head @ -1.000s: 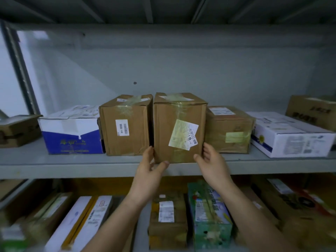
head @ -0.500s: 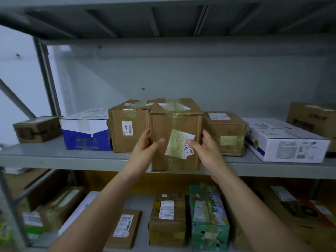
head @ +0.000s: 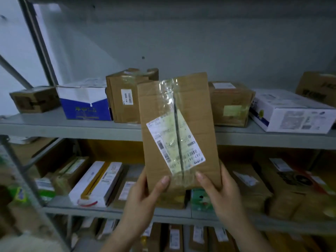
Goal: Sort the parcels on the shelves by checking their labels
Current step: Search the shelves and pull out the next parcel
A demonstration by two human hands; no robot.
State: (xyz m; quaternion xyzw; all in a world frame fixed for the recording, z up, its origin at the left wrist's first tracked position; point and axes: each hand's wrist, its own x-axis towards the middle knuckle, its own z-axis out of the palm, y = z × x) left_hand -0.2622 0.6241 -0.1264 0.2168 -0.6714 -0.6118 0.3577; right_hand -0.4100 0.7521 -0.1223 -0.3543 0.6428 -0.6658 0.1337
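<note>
A tall brown cardboard parcel (head: 196,106) is held off the shelf in front of me, its taped face turned toward me. A white and yellow shipping label (head: 174,142) sits slanted across the seam. My left hand (head: 143,199) grips the parcel's lower left corner, thumb on the front. My right hand (head: 221,195) grips the lower right corner the same way. The grey upper shelf (head: 72,127) behind it holds a row of other parcels.
On the upper shelf stand a small brown box (head: 34,100), a blue and white box (head: 85,102), a labelled brown box (head: 123,99), a taped brown box (head: 231,104) and a white box (head: 291,113). Lower shelves are packed with parcels. A metal upright (head: 36,39) stands at left.
The tall parcel has come off the upper shelf and been lifted toward me, tipped so its labelled face shows. Both hands shifted from its sides to its lower corners.
</note>
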